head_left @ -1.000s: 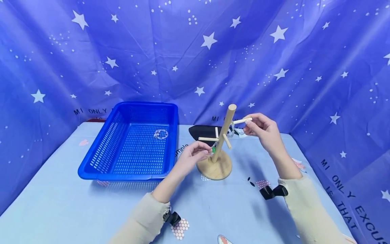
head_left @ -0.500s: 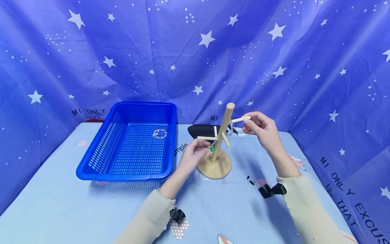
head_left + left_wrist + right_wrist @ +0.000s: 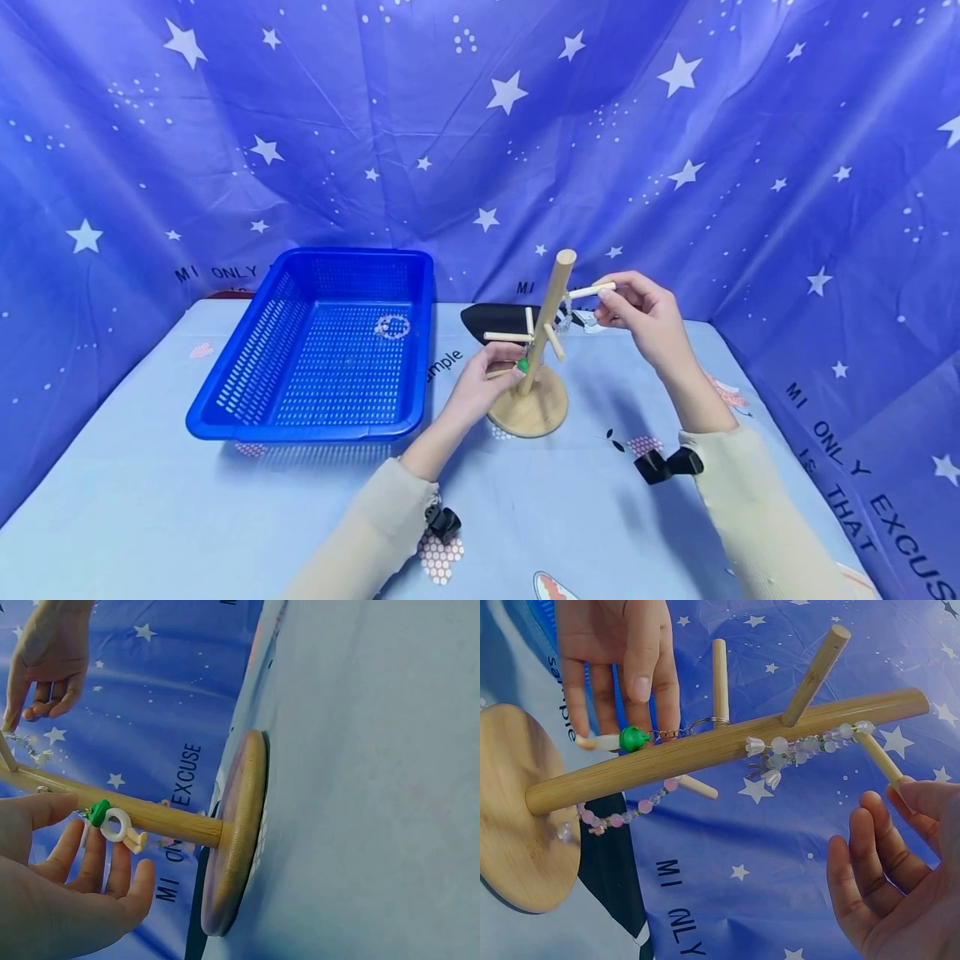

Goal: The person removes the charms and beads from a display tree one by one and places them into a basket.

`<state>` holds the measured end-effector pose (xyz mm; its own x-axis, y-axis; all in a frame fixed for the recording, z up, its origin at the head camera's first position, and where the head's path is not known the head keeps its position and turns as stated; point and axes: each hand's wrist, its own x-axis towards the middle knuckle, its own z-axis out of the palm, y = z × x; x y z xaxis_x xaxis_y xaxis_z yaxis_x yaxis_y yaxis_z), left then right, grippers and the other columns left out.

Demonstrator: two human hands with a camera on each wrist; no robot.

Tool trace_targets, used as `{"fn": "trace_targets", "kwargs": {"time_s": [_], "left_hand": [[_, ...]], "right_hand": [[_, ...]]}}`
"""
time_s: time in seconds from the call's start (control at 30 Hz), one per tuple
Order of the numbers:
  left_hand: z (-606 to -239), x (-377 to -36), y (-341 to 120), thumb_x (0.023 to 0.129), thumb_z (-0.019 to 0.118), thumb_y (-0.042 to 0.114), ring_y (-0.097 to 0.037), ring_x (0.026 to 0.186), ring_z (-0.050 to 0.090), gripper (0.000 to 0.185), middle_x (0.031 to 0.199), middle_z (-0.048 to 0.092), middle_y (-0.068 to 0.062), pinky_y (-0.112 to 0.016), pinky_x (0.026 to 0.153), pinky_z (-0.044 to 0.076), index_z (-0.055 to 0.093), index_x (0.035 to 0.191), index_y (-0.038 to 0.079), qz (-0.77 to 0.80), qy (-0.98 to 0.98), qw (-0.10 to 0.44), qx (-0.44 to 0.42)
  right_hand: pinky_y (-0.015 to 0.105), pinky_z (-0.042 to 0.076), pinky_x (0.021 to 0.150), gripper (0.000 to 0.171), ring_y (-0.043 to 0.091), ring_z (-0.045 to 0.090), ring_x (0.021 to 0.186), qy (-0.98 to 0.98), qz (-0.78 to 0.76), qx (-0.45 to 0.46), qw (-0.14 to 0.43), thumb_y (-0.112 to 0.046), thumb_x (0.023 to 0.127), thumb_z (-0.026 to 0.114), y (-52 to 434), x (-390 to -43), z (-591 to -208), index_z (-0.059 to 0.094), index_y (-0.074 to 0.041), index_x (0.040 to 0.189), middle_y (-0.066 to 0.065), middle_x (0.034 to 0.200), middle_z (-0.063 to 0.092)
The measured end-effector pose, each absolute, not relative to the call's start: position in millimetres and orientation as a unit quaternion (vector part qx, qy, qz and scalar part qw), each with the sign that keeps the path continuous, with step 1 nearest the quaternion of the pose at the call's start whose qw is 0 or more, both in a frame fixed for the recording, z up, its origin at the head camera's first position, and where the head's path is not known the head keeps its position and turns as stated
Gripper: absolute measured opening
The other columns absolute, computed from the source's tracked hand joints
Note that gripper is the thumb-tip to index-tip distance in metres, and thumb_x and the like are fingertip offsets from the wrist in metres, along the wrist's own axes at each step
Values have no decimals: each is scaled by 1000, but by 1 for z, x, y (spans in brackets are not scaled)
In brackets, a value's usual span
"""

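Observation:
A wooden stand [image 3: 553, 300] with several pegs rises from a round base. A keychain [image 3: 634, 739] with a green ball and a white ring-shaped piece hangs on one peg. My left hand [image 3: 476, 385] is right at this keychain, its fingers loosely extended behind it in the right wrist view. With thumb and index finger my right hand [image 3: 647, 312] pinches the tip of the upper right peg [image 3: 882, 761]. From that peg hangs a pale beaded bracelet [image 3: 804, 750] with white flower-shaped beads. A pink beaded bracelet [image 3: 626, 817] hangs lower on the stand.
To the left stands a blue plastic basket [image 3: 303, 434] with perforated sides and floor. Another pink bracelet [image 3: 392, 327] lies inside it. A blue star-patterned curtain [image 3: 420, 108] encloses the back and sides of the cloth-covered table [image 3: 570, 508].
My left hand shifts slightly right and its fingers loosen around the keychain, which now hangs more visibly. The right hand stays at the peg. The head view tilts slightly.

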<state>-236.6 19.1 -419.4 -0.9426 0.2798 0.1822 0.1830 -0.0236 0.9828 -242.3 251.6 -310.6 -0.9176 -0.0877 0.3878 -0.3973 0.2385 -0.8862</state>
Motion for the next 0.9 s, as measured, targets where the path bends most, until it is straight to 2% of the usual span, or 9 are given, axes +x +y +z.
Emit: {"fn": "trace_targets", "kwargs": {"time_s": [0.23,0.37,0.6,0.77,0.9], "left_hand": [[-417,-239,22,93,64,4,-34,113,63,33,124,64,-23,-37,99,54,60,125,-3,686,710,46,152],[-415,-242,25,93,65,8,-29,106,64,32,118,66,-22,-30,93,54,62,123,-3,677,720,39,147],[-407,-246,30,93,66,7,-20,93,66,30,110,67,-25,-25,84,56,63,119,-7,685,715,29,139],[-404,-244,35,93,66,5,-8,84,61,29,107,67,-23,-19,77,54,61,119,-7,703,701,30,122],[-403,-245,37,93,66,4,-4,82,58,28,106,66,-22,-16,73,50,62,118,-6,711,693,26,112]], "right_hand": [[19,60,68,9,4,67,68,-774,600,158,130,-14,99,61,251,-242,-311,68,-12,106,-8,73,68],[19,60,68,9,4,67,67,-774,599,157,131,-14,99,61,251,-242,-311,68,-14,105,-8,72,68],[18,60,68,10,4,68,68,-778,594,157,131,-12,99,60,251,-242,-310,68,-13,105,-9,72,68],[18,59,68,9,3,67,68,-786,584,153,134,-14,100,60,252,-242,-310,67,-14,106,-10,73,68],[18,59,68,10,3,67,69,-786,585,152,132,-14,100,60,252,-242,-311,67,-12,106,-9,73,67]]}}
